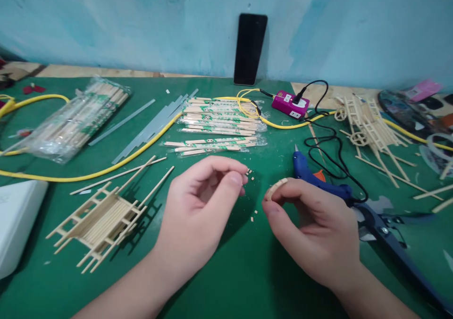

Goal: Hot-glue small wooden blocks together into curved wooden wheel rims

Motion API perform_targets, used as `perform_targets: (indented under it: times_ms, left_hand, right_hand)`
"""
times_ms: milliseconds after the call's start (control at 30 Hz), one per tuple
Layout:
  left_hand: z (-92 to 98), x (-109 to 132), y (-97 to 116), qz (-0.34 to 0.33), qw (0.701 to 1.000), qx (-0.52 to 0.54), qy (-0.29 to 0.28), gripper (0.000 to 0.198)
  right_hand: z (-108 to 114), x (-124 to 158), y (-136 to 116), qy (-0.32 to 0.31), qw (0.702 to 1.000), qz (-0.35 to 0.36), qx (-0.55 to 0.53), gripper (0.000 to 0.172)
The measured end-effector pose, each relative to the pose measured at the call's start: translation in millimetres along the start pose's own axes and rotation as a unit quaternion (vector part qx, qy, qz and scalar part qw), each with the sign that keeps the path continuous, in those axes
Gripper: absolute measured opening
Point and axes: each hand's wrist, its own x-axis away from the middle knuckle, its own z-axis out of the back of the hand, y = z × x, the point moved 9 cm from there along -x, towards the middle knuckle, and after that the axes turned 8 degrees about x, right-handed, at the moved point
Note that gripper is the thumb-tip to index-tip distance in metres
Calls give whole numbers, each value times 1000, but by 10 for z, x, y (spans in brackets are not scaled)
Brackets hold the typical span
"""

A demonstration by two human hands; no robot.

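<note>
The right hand (pixel 311 229) pinches a curved bamboo strip (pixel 275 188). Whether the left hand (pixel 201 205) grips anything is unclear. Beside it lie chips (pixel 252 177), a finished frame (pixel 101 220), and wrapped chopstick packs (pixel 219 116).

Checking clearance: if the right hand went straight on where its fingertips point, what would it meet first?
The right hand would likely meet the left hand's fingertips first; tiny wood chips lie near, depth unclear.
</note>
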Motion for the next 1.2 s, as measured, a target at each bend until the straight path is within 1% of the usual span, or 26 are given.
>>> perform_targets:
  times_ms: [33,67,100,133,167,267,367,400,467,533,567,600,700,800,867,933,1033,1100,1200]
  left_hand:
    - [21,8,-10,5,1000,5,15,13]
    - [30,17,-29,13,1000,12,21,17]
    - [23,26,-59,27,999,15,16,11]
    - [6,35,-84,39,999,22,3,7]
    - [-17,45,-115,56,998,31,-15,9]
    - [-74,73,-207,120,988,79,-63,22]
    - [-121,78,-309,206,961,164,-82,32]
    - [-148,75,-337,233,948,198,-87,35]
    - [-248,74,-360,274,917,264,-123,40]
    - [-328,63,-340,283,893,313,-155,37]
    - [-348,60,-335,283,888,325,-162,33]
    - [-357,59,-333,280,886,329,-166,29]
    - [-340,66,-330,265,895,320,-163,23]
    - [-296,62,-302,251,897,335,-140,28]
    - [-232,22,-252,229,901,354,-103,34]
    - [-128,-49,-168,189,909,368,-53,39]
    - [88,-170,-22,123,920,370,33,46]
    - [264,-243,78,80,922,367,88,58]
    - [534,-324,223,28,921,362,144,69]
  right_hand:
    - [-5,1,-6,-2,1000,4,0,21]
    - [-7,3,-13,-2,1000,9,1,20]
    - [-9,5,-17,-3,1000,12,2,20]
    - [-9,6,-19,-4,1000,14,4,20]
    - [-9,8,-19,-4,1000,15,6,20]
    - [-11,16,-15,-7,1000,17,2,21]
    - [8,32,-20,3,1000,27,-13,24]
    - [18,38,-27,6,999,32,-21,24]
    - [37,50,-46,9,998,42,-34,26]
    - [52,58,-72,7,998,52,-38,26]
    - [59,61,-81,6,998,55,-40,26]
    - [66,62,-87,5,997,56,-43,26]
    - [74,63,-79,5,997,53,-55,27]
    - [66,61,-64,6,998,50,-49,27]
    - [53,60,-64,4,997,52,-49,27]
    - [40,60,-66,2,997,53,-57,29]
    - [43,67,-61,7,996,51,-70,31]
    - [52,76,-49,11,996,48,-75,32]
    - [62,89,-38,11,995,48,-87,33]
